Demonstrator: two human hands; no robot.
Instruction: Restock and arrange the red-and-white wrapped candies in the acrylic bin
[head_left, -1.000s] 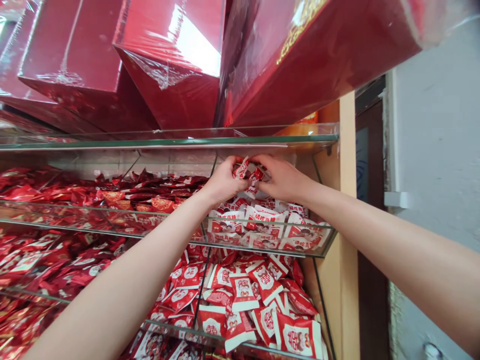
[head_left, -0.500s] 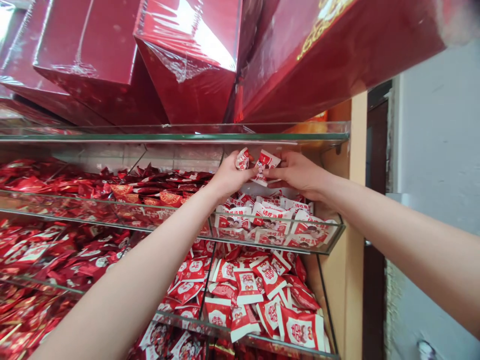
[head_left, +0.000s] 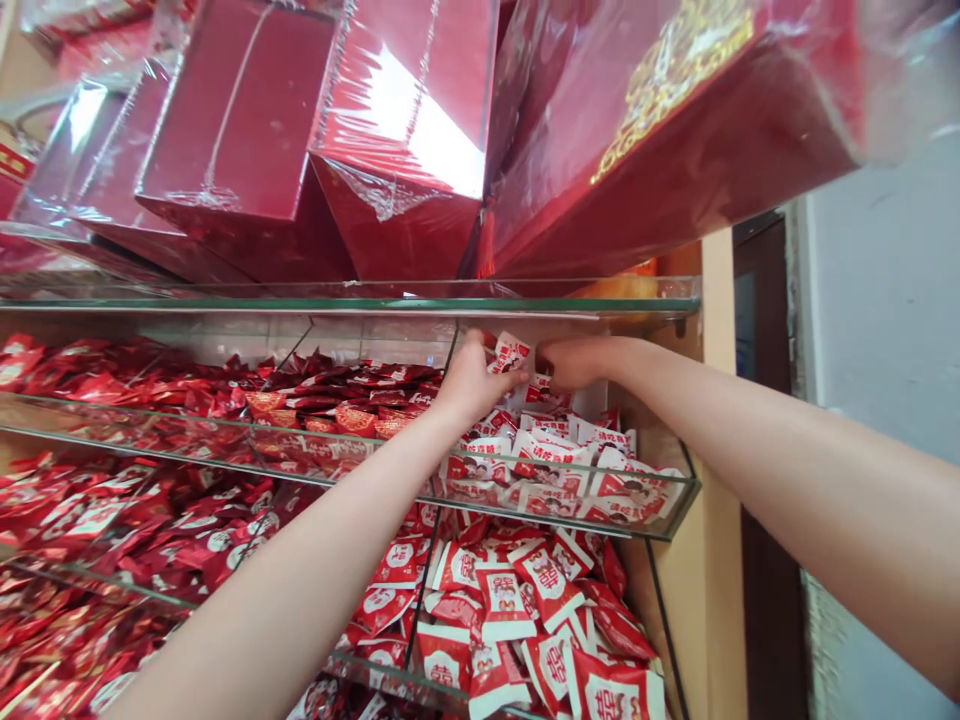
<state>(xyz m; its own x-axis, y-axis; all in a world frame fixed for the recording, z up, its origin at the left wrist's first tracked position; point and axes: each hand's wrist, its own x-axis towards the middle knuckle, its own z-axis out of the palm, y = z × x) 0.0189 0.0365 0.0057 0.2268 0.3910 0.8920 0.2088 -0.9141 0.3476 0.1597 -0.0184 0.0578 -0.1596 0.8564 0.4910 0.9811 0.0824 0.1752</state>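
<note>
In the upper right glass compartment, my left hand [head_left: 474, 382] is closed on a small red-and-white candy packet [head_left: 513, 352], its thumb pointing right. My right hand [head_left: 583, 362] reaches in from the right with fingers curled toward the back. Just below its fingertips shows another candy packet [head_left: 540, 388]; whether the fingers grip it is hard to make out. Below both hands lies a pile of white-and-red candy packets [head_left: 547, 452] behind the glass front.
Large red boxes [head_left: 409, 140] in clear wrap stand on the glass shelf [head_left: 360, 302] close above my hands. Dark red packets [head_left: 337, 385] fill the compartment to the left. Red-and-white packets [head_left: 506, 600] fill the one below. A wooden side panel [head_left: 716, 420] borders the right.
The view has tilted up, so the shelves sit lower. My hands have drawn slightly apart; the packet between them is now in my left hand, and my right hand's fingers have curled downward.
</note>
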